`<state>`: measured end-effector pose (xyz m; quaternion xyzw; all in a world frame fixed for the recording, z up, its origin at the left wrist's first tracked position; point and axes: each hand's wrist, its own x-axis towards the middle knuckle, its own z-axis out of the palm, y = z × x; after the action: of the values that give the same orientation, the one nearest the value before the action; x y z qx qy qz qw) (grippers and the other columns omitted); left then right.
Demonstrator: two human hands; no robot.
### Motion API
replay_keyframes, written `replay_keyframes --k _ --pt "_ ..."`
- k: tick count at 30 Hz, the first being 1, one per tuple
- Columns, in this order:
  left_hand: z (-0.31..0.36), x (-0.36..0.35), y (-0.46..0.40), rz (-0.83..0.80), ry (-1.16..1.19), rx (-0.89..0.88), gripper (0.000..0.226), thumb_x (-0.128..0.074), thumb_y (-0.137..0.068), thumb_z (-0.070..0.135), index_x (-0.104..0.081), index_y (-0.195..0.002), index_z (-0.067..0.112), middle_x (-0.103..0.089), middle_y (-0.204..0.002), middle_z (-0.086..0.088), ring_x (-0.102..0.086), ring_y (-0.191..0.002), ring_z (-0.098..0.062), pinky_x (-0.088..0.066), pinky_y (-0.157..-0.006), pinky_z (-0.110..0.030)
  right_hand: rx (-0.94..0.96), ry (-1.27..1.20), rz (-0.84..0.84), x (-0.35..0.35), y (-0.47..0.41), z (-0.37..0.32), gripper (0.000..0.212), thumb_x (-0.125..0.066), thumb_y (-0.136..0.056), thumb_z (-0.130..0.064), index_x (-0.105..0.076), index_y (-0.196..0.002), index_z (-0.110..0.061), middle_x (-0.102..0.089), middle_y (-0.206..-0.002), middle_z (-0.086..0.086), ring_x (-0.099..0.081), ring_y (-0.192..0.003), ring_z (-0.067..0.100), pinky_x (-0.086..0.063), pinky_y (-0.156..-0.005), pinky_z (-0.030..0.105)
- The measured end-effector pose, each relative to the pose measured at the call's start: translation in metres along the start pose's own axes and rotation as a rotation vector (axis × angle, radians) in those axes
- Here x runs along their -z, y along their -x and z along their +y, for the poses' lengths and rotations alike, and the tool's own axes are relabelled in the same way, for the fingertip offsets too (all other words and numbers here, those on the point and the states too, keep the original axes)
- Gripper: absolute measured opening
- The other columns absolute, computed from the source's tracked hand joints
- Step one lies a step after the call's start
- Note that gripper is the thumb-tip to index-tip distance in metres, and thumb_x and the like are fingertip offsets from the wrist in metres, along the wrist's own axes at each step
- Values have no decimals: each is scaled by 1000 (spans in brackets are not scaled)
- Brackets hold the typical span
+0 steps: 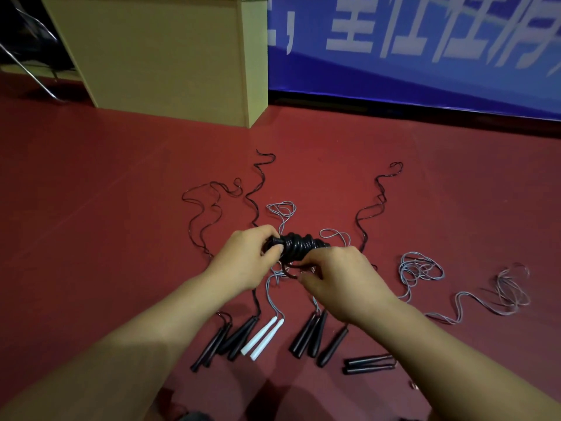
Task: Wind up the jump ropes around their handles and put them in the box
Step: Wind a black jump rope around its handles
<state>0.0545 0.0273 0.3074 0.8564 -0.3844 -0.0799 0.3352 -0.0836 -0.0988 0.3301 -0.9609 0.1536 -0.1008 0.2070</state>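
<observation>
Loose handles (264,337) wait on the near floor while the left hand (243,262) clamps the wound bundle (299,246) steady, letting the right hand (340,278) pinch its tail (probably tucking it).

Hidden and cut-off bits, head view

The handles inside the wound black rope (299,244) can't be seen: coils cover the middle, the left hand (246,262) covers one end and the right hand (340,278) the other. The rope's loose end runs under the right fingers, so where it stops is unclear. Both forearms leave the bottom edge. The yellow box (170,56) is cut off at the top (inside not visible), the blue banner (409,56) is cropped top and right w/ blurred lettering. A small object at approx. bottom right (413,385) is too tiny to identify.
</observation>
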Motion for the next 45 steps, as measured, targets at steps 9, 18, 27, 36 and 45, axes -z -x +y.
replay_keyframes --k 9,18,27,36,45 --pt "21 0 1 -242 94 -105 7 -65 -90 19 -66 -86 24 -58 -62 8 -48 -56 -6 -39 -59 -24 -76 -255 86 24 16 5 5 -77 -73 -28 -73 -76 -27 -68 -65 -10 -61 -64 4 -46 -59 17" --pt "22 9 9 -511 451 15 8 -69 -87 9 -66 -82 14 -58 -70 0 -51 -66 -8 -38 -62 -22 70 -271 -21 29 26 14 15 -70 -85 -30 -59 -95 -30 -63 -84 -14 -60 -76 6 -47 -68 24" --pt "52 16 11 -250 969 209 18 -56 -98 25 -70 -98 14 -69 -93 -1 -63 -91 -17 -50 -90 -41 -89 -497 381 38 10 0 22 -67 -89 -20 -52 -79 -34 -65 -73 -13 -58 -62 -7 -39 -53 8" --pt "104 -6 -12 -104 1369 475 44 -51 -97 44 -56 -131 16 -71 -115 -5 -65 -96 -24 -49 -74 -36 -191 -574 582 37 -26 2 9 -70 -86 -27 -64 -90 -32 -64 -69 -13 -60 -67 -5 -41 -57 9" --pt "62 -39 -3 92 1290 565 11 -49 -100 24 -55 -96 16 -71 -96 -13 -71 -79 -29 -55 -63 -32 -302 -840 317 -29 -17 20 22 -58 -93 -13 -58 -94 -34 -69 -78 -4 -69 -78 18 -56 -72 34"
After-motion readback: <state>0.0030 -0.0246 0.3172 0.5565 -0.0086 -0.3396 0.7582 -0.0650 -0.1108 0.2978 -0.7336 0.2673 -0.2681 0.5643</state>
